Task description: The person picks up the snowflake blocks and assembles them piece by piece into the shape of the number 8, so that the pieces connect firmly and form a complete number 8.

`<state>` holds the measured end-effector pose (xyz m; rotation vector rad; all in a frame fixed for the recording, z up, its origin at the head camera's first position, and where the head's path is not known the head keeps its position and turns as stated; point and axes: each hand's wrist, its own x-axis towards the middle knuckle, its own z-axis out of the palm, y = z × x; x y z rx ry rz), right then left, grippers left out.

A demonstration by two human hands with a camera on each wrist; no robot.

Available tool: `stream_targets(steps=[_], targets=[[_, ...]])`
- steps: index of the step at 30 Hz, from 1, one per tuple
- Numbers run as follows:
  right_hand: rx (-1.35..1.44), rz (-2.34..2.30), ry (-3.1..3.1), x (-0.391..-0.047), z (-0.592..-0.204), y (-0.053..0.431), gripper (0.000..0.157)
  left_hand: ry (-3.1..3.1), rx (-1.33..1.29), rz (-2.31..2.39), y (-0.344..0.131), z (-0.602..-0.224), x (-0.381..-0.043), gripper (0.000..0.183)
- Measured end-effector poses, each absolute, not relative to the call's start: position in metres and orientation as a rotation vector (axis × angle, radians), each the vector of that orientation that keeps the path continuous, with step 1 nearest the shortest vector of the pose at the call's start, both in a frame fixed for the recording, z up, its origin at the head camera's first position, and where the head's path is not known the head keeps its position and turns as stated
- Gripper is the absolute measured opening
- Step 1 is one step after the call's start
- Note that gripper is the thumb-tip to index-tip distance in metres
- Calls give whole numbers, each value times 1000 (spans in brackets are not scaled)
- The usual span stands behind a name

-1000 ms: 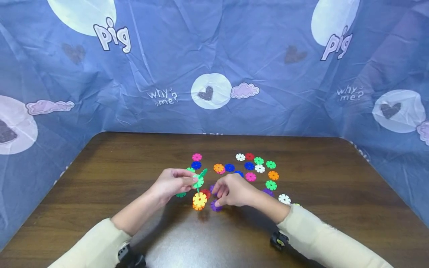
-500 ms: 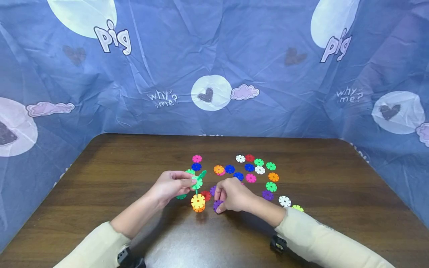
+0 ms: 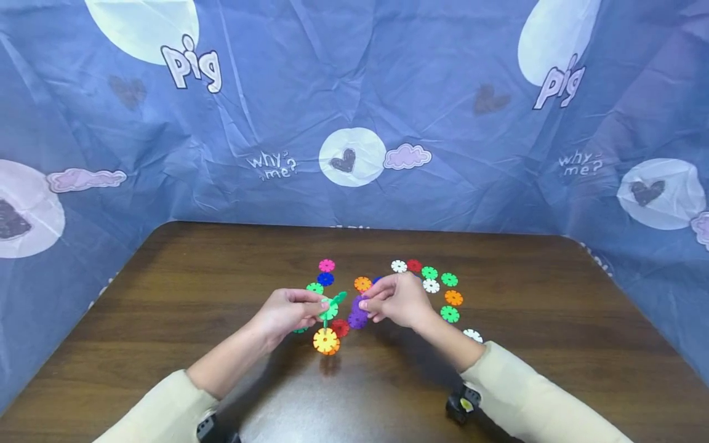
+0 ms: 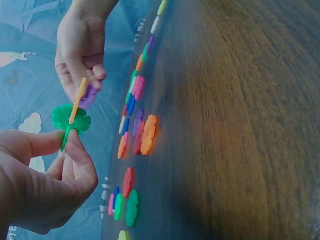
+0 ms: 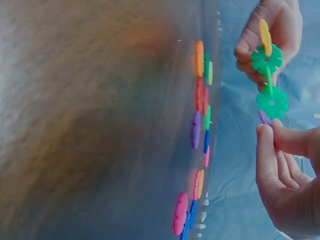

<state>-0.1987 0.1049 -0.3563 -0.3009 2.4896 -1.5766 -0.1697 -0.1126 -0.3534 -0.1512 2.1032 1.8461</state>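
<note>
My left hand pinches a linked chain of notched plastic discs above the table. The chain has green snowflake discs set at angles to each other, with a yellow disc slotted on at its near end. Between thumb and fingertips, my right hand holds a single purple snowflake disc, raised off the table. In the right wrist view this purple disc, mostly covered by the fingertips, overlaps the edge of the far green disc. Another purple disc lies on the table just below it.
Loose discs lie flat around the hands: a red disc and an orange disc close by, a pink disc farther back. Several more, including an orange disc, spread to the right. A blue printed cloth hangs behind the table.
My right hand has picked the near purple disc off the table and lifted it up and away, toward the green discs. My left hand keeps its grip on the chain, almost still.
</note>
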Motion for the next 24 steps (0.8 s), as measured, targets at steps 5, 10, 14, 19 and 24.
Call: stream_targets(steps=[5,10,14,19,24], targets=[[-143,-1715,2393,-204,-350,108,21,2111,-132,1846,-111,-353,-169,32],[-101,-1782,2297,-207,-349,108,24,2115,-143,1839,-110,-352,-169,31],[-86,-1813,2246,-207,-349,106,26,2125,-156,1833,-109,-349,-169,30],[-56,-1843,2182,-205,-351,105,27,2132,-130,1822,-107,-349,-168,30],[-58,-1828,2158,-201,-352,103,26,2190,-98,1784,-104,-351,-166,26]])
